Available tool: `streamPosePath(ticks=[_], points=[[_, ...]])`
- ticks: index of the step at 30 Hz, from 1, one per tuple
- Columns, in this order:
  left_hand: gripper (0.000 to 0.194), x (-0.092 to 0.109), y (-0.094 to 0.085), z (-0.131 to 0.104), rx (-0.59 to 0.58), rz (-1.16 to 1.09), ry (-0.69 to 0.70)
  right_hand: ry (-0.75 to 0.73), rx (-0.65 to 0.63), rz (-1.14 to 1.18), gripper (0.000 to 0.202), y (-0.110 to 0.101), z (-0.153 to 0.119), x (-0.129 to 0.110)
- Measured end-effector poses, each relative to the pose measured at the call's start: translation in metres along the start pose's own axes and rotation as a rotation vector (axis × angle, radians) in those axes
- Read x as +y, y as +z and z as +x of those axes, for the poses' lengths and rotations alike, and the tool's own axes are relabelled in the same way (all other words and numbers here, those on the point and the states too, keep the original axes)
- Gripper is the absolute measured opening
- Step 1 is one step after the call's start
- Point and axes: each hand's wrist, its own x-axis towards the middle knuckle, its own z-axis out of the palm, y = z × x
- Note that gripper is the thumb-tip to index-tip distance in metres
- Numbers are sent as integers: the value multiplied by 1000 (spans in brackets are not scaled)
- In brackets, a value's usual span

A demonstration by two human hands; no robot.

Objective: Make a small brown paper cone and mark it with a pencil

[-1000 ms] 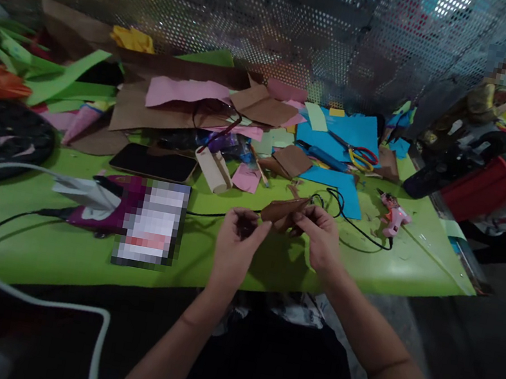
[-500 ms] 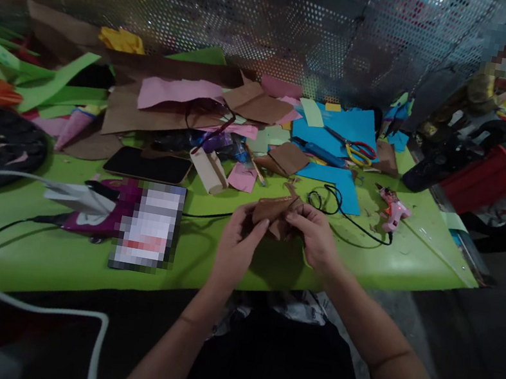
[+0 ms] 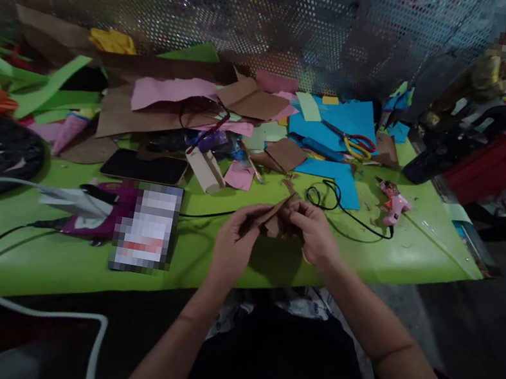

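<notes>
Between both hands is a folded piece of brown paper [image 3: 276, 218], held just above the front part of the green table [image 3: 196, 251]. My left hand [image 3: 238, 233] grips its left side, thumb in front. On the right side, my right hand [image 3: 312, 229] pinches the paper between thumb and fingers. Part of the paper is hidden behind the fingers. Beyond the hands lie a black cord [image 3: 330, 193] and a pink glue gun [image 3: 394, 205], its small red light lit. Another piece of brown paper [image 3: 286, 155] lies behind.
Scissors [image 3: 358, 146] with red and yellow handles rest on blue sheets [image 3: 358, 120]. To the left are a dark phone [image 3: 144, 166], a cardboard tube [image 3: 206, 171], a purple tissue pack [image 3: 96, 214] and a white cable [image 3: 26, 309]. A person [image 3: 487, 80] is at the far right.
The brown paper has turned in my hands, so its broad face now shows as a narrow, slanted edge. My left thumb has shifted lower. The view has moved slightly.
</notes>
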Motion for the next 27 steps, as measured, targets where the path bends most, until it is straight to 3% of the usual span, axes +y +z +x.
streamPosePath(ticks=[9, 21, 27], points=[[32, -1, -5, 3, -19, 66, 67, 9, -30, 36, 41, -3, 0, 2], [30, 7, -13, 3, 1, 524, 477, 54, -26, 96, 44, 0, 0, 1], [31, 6, -16, 2, 17, 702, 619, 53, -26, 99, 39, 0, 0, 2]])
